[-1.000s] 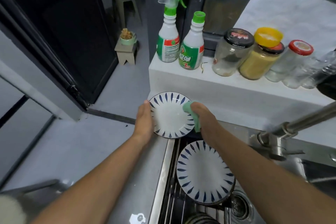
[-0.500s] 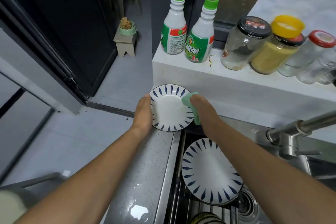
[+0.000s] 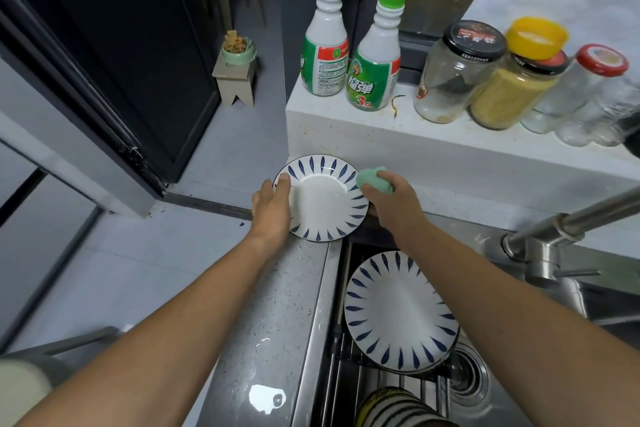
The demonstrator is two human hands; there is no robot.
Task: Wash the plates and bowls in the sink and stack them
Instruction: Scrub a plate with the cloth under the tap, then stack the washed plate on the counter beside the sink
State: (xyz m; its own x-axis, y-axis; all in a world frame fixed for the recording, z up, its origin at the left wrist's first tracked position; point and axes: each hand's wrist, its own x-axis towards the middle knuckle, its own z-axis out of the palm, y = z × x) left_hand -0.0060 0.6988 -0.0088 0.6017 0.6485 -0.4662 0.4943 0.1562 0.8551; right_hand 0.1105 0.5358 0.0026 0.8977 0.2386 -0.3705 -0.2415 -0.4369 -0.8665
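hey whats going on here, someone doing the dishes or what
A person is washing dishes. The left hand holds a blue-patterned plate by its left rim over the counter corner. The right hand grips a green sponge against the plate's right rim. A second plate with the same pattern sits on a rack in the sink, and a striped dish lies in front of it.

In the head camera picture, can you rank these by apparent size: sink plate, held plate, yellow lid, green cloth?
1. sink plate, though it is nearer the camera, so the plates may match.
2. held plate.
3. yellow lid.
4. green cloth, partly hidden in the right hand.
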